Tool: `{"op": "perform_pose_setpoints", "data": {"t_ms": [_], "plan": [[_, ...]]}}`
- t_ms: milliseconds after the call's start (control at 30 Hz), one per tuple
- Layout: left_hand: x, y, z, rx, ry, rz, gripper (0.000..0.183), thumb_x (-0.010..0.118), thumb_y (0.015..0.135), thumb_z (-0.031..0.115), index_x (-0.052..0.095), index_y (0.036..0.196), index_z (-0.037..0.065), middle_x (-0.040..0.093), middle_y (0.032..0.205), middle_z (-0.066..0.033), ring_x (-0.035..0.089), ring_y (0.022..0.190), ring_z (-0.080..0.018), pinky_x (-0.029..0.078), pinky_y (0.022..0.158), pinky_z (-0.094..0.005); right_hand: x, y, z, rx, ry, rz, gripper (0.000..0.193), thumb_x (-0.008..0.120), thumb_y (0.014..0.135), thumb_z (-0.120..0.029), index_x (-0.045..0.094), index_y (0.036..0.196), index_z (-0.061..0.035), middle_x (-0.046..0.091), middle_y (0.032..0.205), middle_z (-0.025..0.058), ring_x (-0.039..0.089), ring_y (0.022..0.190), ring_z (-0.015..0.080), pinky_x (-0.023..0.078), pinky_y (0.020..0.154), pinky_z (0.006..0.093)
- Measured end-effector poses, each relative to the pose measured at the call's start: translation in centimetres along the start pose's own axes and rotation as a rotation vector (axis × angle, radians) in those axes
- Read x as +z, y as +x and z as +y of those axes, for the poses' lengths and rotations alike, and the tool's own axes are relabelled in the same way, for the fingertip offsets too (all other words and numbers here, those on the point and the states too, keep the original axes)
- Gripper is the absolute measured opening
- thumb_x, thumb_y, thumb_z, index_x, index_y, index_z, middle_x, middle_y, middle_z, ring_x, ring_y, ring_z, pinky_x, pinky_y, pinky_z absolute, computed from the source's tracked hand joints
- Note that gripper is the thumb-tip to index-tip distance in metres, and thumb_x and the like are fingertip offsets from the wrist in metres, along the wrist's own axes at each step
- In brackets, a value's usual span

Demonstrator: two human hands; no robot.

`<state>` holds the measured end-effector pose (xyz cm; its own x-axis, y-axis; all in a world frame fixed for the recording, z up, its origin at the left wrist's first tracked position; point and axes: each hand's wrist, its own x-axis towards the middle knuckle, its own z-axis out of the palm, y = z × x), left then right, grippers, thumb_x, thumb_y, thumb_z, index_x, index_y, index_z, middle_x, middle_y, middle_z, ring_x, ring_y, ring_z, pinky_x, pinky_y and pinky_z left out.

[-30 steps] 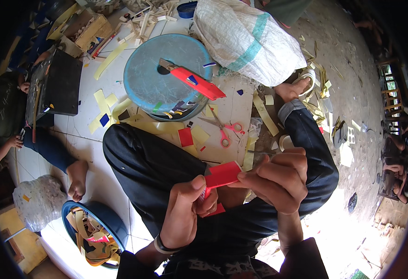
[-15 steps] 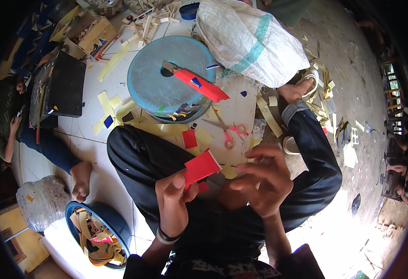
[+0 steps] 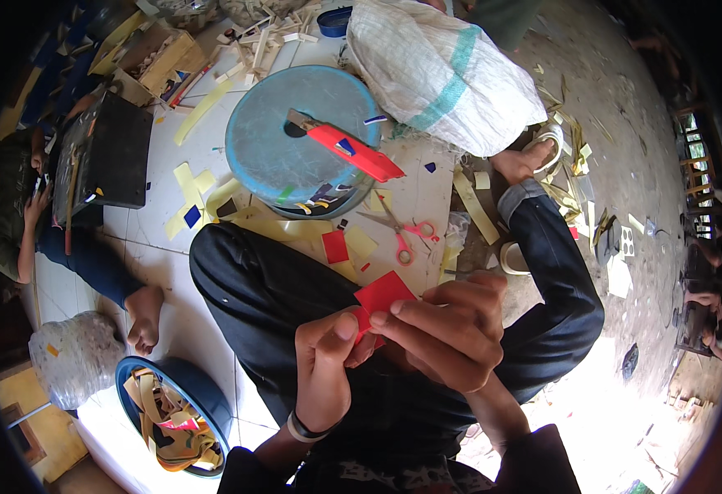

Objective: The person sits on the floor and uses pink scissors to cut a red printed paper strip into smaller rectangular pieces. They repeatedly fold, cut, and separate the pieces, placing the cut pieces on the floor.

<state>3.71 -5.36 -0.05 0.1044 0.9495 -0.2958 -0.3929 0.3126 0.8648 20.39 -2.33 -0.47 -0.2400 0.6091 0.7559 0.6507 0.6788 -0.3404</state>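
Note:
Above my lap, a flat red piece (image 3: 387,295) with straight edges is held between both hands. My left hand (image 3: 324,375), with a band at the wrist, pinches its lower left end between thumb and finger. Thumb and fingertips of my right hand (image 3: 455,333) are pressed together at its lower right edge; the other fingers curl behind. More red shows between the two hands, partly hidden by the fingers. Past my hands, pink-handled scissors (image 3: 404,237) lie with their blades apart. A second red piece (image 3: 334,246) rests near my bent knee on pale yellow strips (image 3: 361,242).
A round blue-grey stool (image 3: 254,111) bears a red-handled cutter (image 3: 365,156) and small scraps. Behind it lies a white woven sack (image 3: 451,74). At lower left stands a blue bucket (image 3: 225,403) of strips. Another person's leg (image 3: 101,263) extends from the left, beside a black box (image 3: 118,152).
My right hand has moved left from hanging apart, fingers spread, to grip the red piece. The piece has shifted right and turned; its white edge no longer shows. A small red scrap now lies below the scissors.

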Motion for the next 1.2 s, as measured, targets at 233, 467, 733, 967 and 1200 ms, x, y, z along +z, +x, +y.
{"op": "perform_pose_setpoints", "data": {"t_ms": [233,467,733,967,1200], "plan": [[0.5,0.3,-0.2,-0.060,-0.237,0.124,0.059,0.037,0.107,0.052,0.039,0.065,0.011,0.036,0.058,0.0004,0.034,0.055,-0.0141,0.025,0.056,-0.0326,0.1,-0.4,3.6,0.051,-0.113,0.085,0.026,0.091,0.067,-0.007,0.085,0.092,-0.0122,0.074,0.097,-0.0017,0.061,0.088,0.0211,0.047,0.072,0.0349],[-1.4,0.8,-1.7,0.125,0.112,0.212,0.061,0.035,0.108,0.058,0.050,0.076,0.008,0.046,0.071,-0.0041,0.041,0.068,-0.0162,0.033,0.067,-0.0333,-0.5,-1.2,5.0,0.305,0.096,0.032,0.030,0.089,0.067,0.001,0.083,0.094,-0.0074,0.076,0.101,0.0023,0.065,0.091,0.0218,0.051,0.078,0.0362],[-0.5,2.2,-4.4,0.465,0.533,0.169,0.065,0.030,0.110,0.051,0.064,0.098,-0.003,0.055,0.084,-0.0133,0.053,0.076,-0.0270,0.038,0.075,-0.0388,1.4,-2.4,-2.4,1.049,1.018,-0.062,0.023,0.075,0.100,-0.016,0.072,0.111,0.0041,0.071,0.109,0.0097,0.066,0.099,0.0171,0.048,0.094,0.0309],[-1.3,3.4,-4.5,0.611,0.852,0.087,0.051,0.036,0.110,0.037,0.065,0.104,-0.004,0.060,0.091,-0.0168,0.058,0.085,-0.0365,0.042,0.087,-0.0447,1.7,-2.3,-1.1,1.248,1.145,-0.146,0.014,0.071,0.099,-0.004,0.069,0.111,0.0028,0.067,0.110,0.0059,0.062,0.103,0.0120,0.047,0.094,0.0289],[-1.3,2.8,-3.4,0.289,0.219,0.107,0.023,0.066,0.104,0.017,0.070,0.113,-0.004,0.073,0.108,-0.0111,0.066,0.100,-0.0164,0.049,0.092,-0.0325,2.0,-2.8,-0.6,1.063,0.990,-0.194,0.016,0.073,0.094,0.004,0.070,0.110,0.0004,0.067,0.109,0.0050,0.064,0.101,0.0117,0.050,0.085,0.0282]]}}
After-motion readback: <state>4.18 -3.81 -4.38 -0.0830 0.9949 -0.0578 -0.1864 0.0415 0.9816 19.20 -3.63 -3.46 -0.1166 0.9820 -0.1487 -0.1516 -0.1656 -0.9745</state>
